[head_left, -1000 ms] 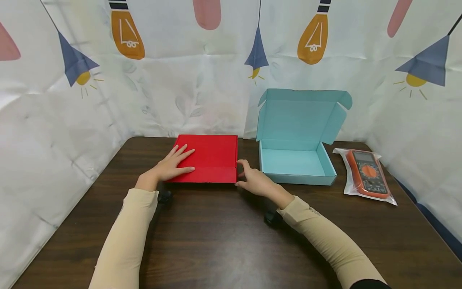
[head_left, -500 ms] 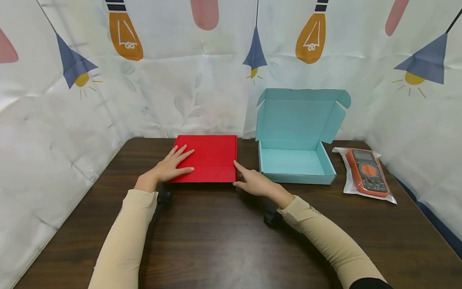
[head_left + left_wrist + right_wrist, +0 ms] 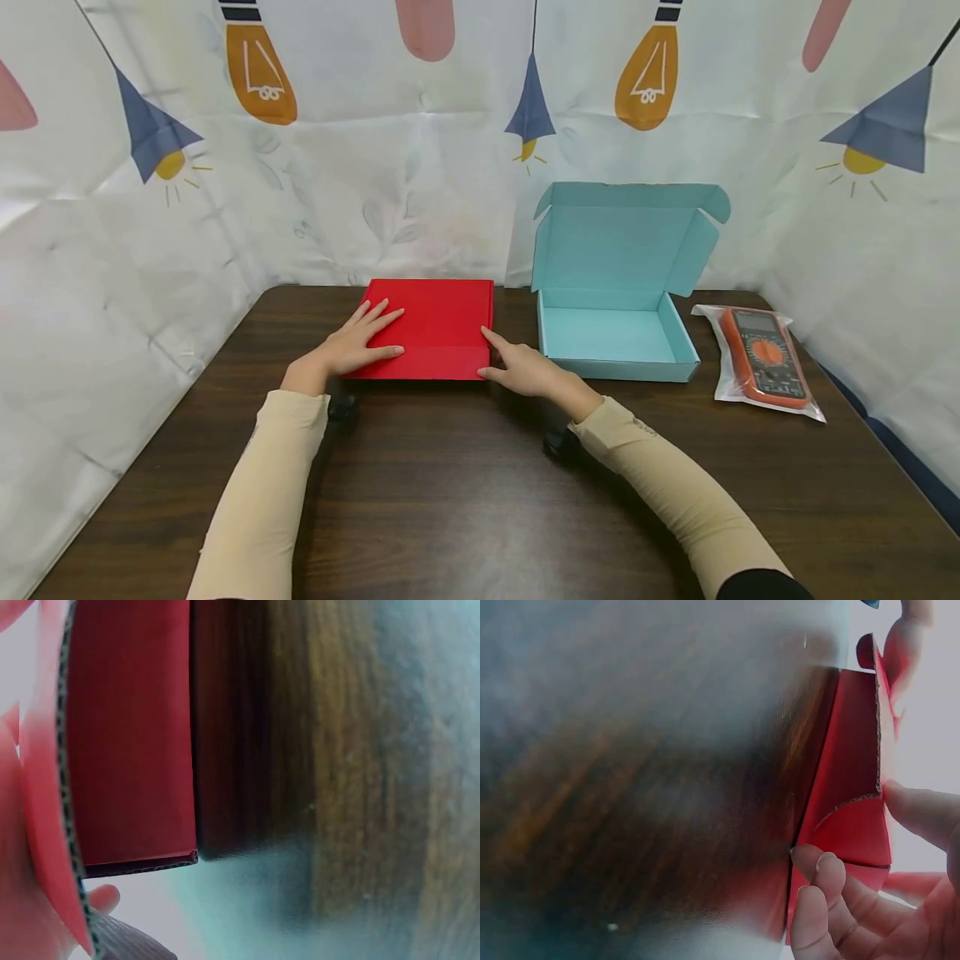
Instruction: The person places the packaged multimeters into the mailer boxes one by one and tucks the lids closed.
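Observation:
A red cardboard mailer box [image 3: 442, 317] lies at the back of the table with its lid down. My left hand [image 3: 347, 346] rests on the lid's left part, fingers spread. At the front right corner, my right hand [image 3: 525, 369] holds the lid edge, index finger over the top and thumb at the front. The right wrist view shows a red side flap [image 3: 859, 832] under the lid, with curled fingers [image 3: 829, 877] against that corner. Seen from the left wrist, the lid's corrugated front edge [image 3: 64, 772] juts out over the front wall [image 3: 131, 735].
To the right stands a light blue box [image 3: 611, 333] with its lid raised. Beyond it lies an orange multimeter [image 3: 767, 357] in a clear plastic bag. The brown table [image 3: 450, 500] meets a patterned cloth backdrop [image 3: 450, 183] behind.
My right hand has shifted slightly left, its index finger and thumb moving from beside the red box's right edge onto the lid corner. My left hand has stayed in place.

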A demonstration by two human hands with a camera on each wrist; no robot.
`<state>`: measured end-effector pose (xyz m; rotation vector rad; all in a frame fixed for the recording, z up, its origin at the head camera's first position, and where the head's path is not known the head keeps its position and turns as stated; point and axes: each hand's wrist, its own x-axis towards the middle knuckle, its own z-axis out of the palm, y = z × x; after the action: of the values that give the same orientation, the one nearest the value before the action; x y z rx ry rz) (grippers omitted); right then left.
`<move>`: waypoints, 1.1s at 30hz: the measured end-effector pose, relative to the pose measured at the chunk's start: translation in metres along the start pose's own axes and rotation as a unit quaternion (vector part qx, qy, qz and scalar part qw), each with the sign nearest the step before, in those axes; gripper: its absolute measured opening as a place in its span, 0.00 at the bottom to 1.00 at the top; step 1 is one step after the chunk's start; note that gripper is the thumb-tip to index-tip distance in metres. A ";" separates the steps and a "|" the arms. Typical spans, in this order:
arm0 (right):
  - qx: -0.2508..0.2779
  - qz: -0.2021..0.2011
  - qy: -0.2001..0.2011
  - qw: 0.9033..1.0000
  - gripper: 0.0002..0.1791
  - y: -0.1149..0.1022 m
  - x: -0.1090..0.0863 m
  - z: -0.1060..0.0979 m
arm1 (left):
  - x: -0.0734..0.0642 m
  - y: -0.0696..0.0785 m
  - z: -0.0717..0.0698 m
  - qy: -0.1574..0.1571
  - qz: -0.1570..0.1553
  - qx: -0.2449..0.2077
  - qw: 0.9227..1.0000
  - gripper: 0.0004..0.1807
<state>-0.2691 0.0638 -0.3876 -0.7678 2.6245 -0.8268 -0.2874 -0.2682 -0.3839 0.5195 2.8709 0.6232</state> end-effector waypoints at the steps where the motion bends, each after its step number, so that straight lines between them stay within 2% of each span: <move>1: 0.000 0.001 -0.001 1.000 0.45 0.000 0.001 0.000 | 0.001 0.000 0.000 0.000 0.001 0.000 1.000 0.47; 9: -0.008 0.009 -0.004 1.000 0.46 -0.003 0.004 -0.001 | 0.001 -0.003 -0.001 -0.007 -0.001 0.017 1.000 0.48; 22: -0.010 0.006 -0.004 1.000 0.46 0.000 0.003 -0.001 | 0.002 0.001 -0.002 0.008 -0.004 0.033 0.999 0.47; 29: -0.022 0.000 -0.007 1.000 0.46 -0.001 0.003 -0.002 | -0.007 0.005 -0.005 0.014 -0.007 0.053 0.998 0.44; 33: -0.027 -0.002 -0.012 1.000 0.46 -0.001 0.003 -0.002 | -0.016 0.009 -0.003 0.029 -0.005 0.060 0.998 0.43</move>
<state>-0.2718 0.0625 -0.3854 -0.7923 2.6355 -0.7449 -0.2705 -0.2674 -0.3761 0.5107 2.9770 0.4731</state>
